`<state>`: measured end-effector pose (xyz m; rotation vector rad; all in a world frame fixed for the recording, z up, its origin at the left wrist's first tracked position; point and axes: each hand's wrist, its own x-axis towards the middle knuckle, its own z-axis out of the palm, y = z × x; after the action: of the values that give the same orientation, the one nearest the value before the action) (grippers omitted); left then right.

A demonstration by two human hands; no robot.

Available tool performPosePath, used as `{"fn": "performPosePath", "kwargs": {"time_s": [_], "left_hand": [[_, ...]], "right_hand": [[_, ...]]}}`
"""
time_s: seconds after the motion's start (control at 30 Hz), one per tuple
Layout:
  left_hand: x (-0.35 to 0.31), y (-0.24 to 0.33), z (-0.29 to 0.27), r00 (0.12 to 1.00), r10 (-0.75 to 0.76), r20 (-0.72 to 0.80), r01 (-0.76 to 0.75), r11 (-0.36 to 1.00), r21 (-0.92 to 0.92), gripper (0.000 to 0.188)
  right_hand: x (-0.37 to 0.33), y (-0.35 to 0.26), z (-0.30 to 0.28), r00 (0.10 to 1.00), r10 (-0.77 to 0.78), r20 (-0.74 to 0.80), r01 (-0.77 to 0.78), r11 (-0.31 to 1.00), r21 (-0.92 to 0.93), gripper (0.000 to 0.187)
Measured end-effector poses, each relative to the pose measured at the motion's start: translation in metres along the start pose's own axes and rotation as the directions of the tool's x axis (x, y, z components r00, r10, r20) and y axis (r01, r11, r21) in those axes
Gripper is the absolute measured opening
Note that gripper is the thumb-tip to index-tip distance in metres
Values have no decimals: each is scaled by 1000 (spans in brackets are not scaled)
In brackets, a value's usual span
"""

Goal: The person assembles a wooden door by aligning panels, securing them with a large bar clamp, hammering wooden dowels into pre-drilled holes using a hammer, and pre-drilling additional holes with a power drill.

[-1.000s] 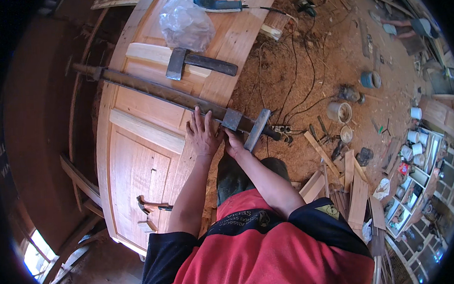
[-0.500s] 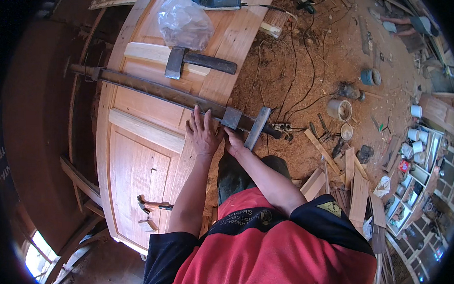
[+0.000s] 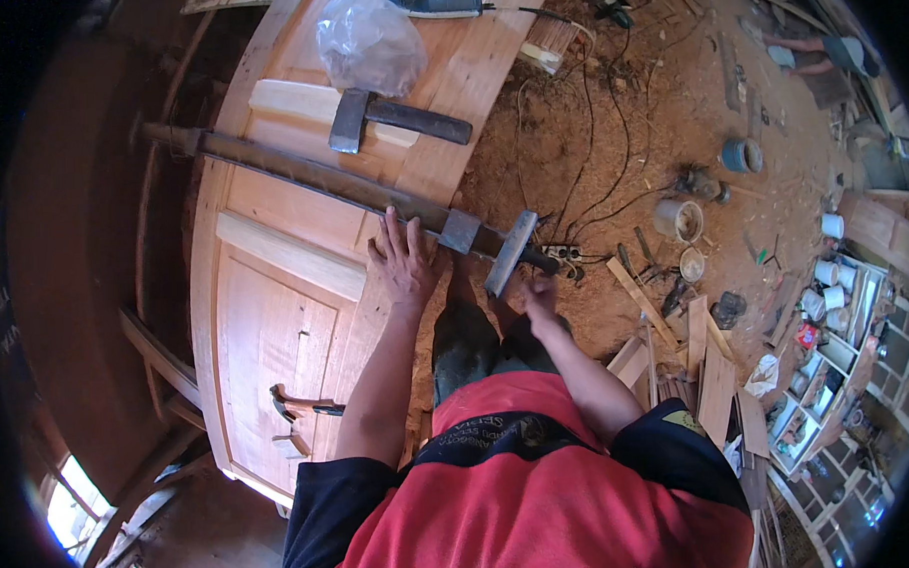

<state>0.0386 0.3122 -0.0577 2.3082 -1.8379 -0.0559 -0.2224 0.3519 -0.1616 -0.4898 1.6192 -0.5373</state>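
Observation:
A long metal bar clamp (image 3: 300, 173) lies across a panelled wooden door (image 3: 266, 336), its sliding block and crosspiece (image 3: 512, 254) past the door's right edge. My left hand (image 3: 406, 269) lies with spread fingers at the door's edge, fingertips against the clamp bar. My right hand (image 3: 540, 299) is curled just below the dark screw end of the clamp, beside the crosspiece; what its fingers close on is hidden. Farther up the door lies a hatchet (image 3: 394, 121) with a dark handle. A claw hammer (image 3: 304, 403) rests on the door left of my left forearm.
A clear plastic bag (image 3: 371, 42) and a corded power tool (image 3: 430, 1) lie at the door's far end. Cables run over the sawdust-covered floor (image 3: 569, 130) to a socket strip (image 3: 561, 251). Buckets (image 3: 681, 219), wood offcuts (image 3: 699, 341) and a compartmented rack (image 3: 837, 356) stand to the right.
My right hand has moved right, from beneath the sliding block to below the clamp's screw end. The crosspiece has turned somewhat and shifted slightly. My left hand stays nearly in place.

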Motion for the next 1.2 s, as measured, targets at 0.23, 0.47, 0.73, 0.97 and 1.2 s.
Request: {"fn": "performPosePath", "kwargs": {"time_s": [0.23, 0.47, 0.73, 0.97, 1.2], "left_hand": [[-1, -1, -1, 999, 28, -20, -28, 999, -22, 76], [-1, -1, -1, 1000, -4, 8, 4, 1000, -21, 77], [-2, -2, 1, 1000, 9, -24, -10, 1000, -26, 73], [-1, 0, -4, 1000, 1, 1, -1, 999, -33, 75], [-2, -2, -4, 1000, -17, 2, 17, 998, -67, 73]], "right_hand": [[77, -5, -53, 708, -675, 209, 679, 569, -464, 45], [-43, -10, -60, 819, -68, 570, 292, 905, -311, 26], [-61, -151, -80, 843, -296, 450, 232, 954, 192, 31], [23, -74, -39, 876, -263, 405, 260, 964, 65, 36], [-95, -106, -71, 730, 120, 672, -79, 993, -91, 39]]}}
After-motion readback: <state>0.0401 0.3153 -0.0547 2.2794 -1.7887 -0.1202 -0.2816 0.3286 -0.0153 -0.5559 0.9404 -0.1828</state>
